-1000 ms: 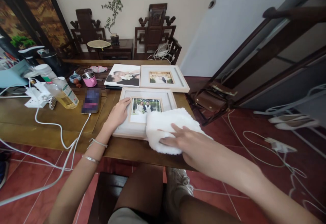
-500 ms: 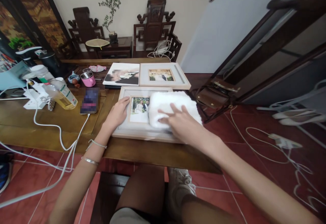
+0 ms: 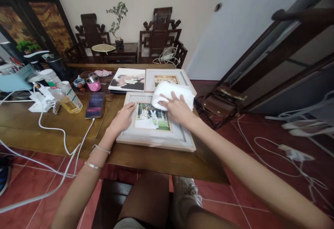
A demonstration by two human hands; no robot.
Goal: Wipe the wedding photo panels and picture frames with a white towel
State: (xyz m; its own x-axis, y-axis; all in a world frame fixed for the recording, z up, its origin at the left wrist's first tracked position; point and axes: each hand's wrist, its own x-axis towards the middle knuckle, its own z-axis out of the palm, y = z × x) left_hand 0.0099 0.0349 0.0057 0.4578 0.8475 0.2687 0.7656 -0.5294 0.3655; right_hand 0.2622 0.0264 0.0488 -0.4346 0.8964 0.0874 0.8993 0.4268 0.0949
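A pale photo frame [image 3: 125,137] lies flat near the table's front edge, its couple picture showing. My left hand [image 3: 123,118] steadies it by the left side, fingers together over the rim and thumb hidden. A folded, fluffy white cloth [image 3: 184,95] covers the frame's upper right corner and overlaps the frame behind. On top of this cloth, my right hand [image 3: 179,110] presses down with spread fingers and holds it. Behind stand a second photo frame [image 3: 188,79], lying flat and partly covered by the cloth, and a photo album or print [image 3: 127,79].
Left on the wooden table [image 3: 104,144] are a phone [image 3: 94,105] on a charging cable, a bottle of yellow liquid [image 3: 69,98], a white power strip [image 3: 40,100] and a pink mug [image 3: 94,83]. A brown bag [image 3: 219,104] hangs at the right. Cables trail over the floor.
My right hand has moved the white cloth up and away from me, from the frame's right half to its upper corner. More of the couple picture shows. The left hand stays on the rim.
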